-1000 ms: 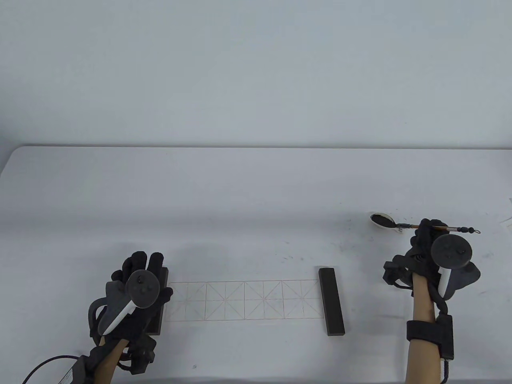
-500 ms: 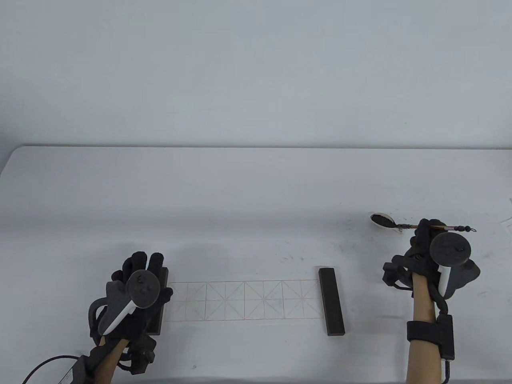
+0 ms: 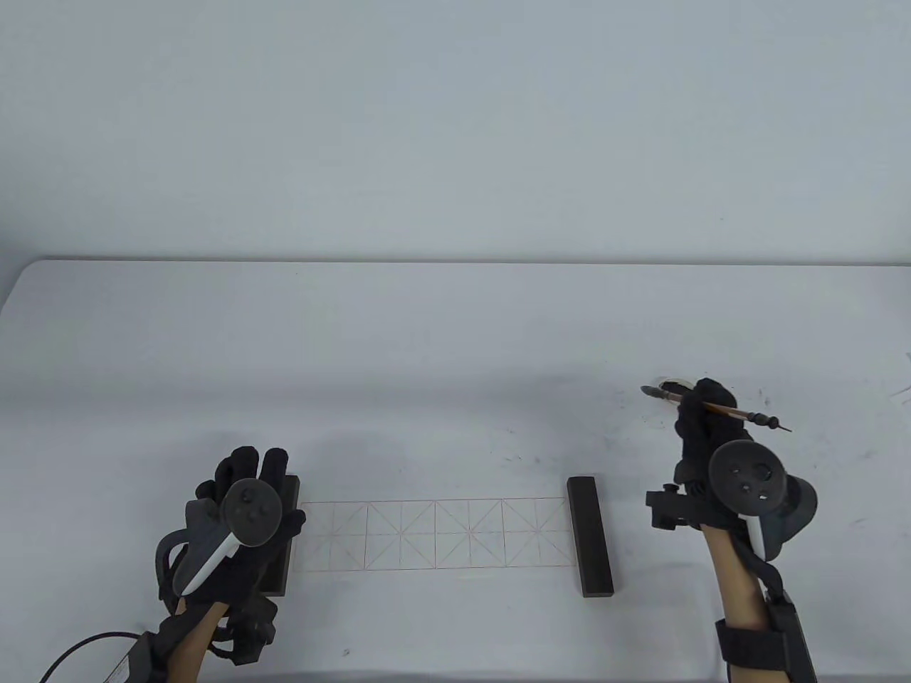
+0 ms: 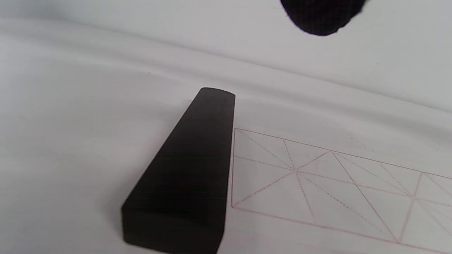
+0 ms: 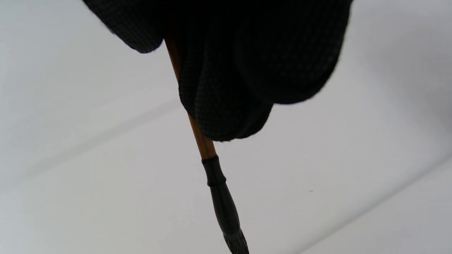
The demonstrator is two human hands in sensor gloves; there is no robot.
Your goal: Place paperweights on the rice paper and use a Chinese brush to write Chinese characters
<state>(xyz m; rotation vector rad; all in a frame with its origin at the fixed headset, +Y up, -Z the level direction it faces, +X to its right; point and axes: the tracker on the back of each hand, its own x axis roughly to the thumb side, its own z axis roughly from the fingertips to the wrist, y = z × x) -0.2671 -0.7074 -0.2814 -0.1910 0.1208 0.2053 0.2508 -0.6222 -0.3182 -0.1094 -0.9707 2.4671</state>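
White bench carries everything, largest item first: the rice paper, a long strip with a red practice grid, lying near the front edge with its long axis parallel to that edge. No ink marks visible on it yet.

Two dark block paperweights lie crosswise to the strip. Right paperweight sits on the paper's right end. Left paperweight lies at the left end; in the left wrist view its long side runs along the grid's outer line.

Left hand rests over the left paperweight, fingers extended and relaxed, grasping nothing.

Right hand is toward the right edge, well apart from the paper; its grip is clenched around the brush, fingers pinching the brown shaft. Brush tip points toward the left edge, tail cord end toward the right. The small ink dish is mostly hidden behind the hand.

Key relation: the paper lies left of and nearer the front edge than the brush grip. Judgement: the right hand is the nearer one to the paper's right-end cells, and must carry the tip leftward and down past the right paperweight.
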